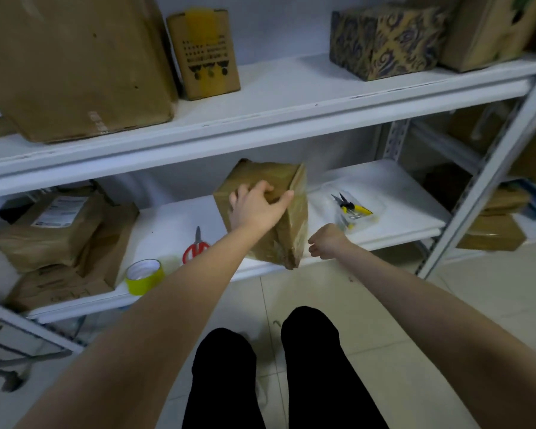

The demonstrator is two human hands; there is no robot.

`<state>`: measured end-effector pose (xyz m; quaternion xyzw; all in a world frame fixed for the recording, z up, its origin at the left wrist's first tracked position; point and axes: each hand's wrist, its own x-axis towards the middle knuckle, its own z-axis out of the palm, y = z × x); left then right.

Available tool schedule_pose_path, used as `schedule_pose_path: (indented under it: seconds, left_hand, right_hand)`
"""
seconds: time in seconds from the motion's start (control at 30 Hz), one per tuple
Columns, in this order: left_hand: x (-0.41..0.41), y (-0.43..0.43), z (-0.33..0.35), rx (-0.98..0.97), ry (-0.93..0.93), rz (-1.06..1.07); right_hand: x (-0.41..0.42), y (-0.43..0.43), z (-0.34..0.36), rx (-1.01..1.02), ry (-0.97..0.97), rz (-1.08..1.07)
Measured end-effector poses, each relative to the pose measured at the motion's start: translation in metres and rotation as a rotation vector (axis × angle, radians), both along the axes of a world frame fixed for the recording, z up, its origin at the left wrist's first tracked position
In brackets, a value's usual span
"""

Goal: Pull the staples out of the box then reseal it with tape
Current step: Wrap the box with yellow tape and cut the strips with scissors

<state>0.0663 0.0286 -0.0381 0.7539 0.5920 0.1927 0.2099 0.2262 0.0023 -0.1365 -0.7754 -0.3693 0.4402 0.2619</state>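
A brown cardboard box (287, 222) wrapped in shiny tape stands tilted at the front edge of the lower white shelf (164, 230). My left hand (257, 205) grips its top, fingers curled over the upper edge. My right hand (327, 241) hovers just right of the box's lower corner with fingers curled, holding nothing that I can see. A roll of yellow tape (144, 275) lies at the shelf's front left. Red-handled scissors (195, 247) lie between the tape and the box. Yellow-handled pliers (351, 209) rest in a clear tray to the right.
Paper-wrapped parcels (62, 236) fill the lower shelf's left end. The upper shelf (291, 97) carries a large carton (72, 63), a small printed box (203, 52) and patterned boxes (384, 40). A metal upright (489, 181) stands right. My legs are over tiled floor (384, 305).
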Motion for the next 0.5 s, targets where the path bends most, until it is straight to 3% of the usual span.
schedule_pose_path:
  seconds: [0.17,0.33,0.5]
  left_hand:
    - [-0.012,-0.008,0.002,0.051,-0.069,0.035]
    - [-0.028,-0.010,0.016,-0.096,-0.113,0.013]
    - [-0.038,-0.007,0.024,-0.171,-0.197,0.132]
  right_hand:
    - [0.003,0.005,0.014,0.082,0.282,-0.265]
    - [-0.006,0.000,-0.003,-0.059,0.441,-0.247]
    - [-0.026,-0.006,-0.012,-0.132,0.786,-0.327]
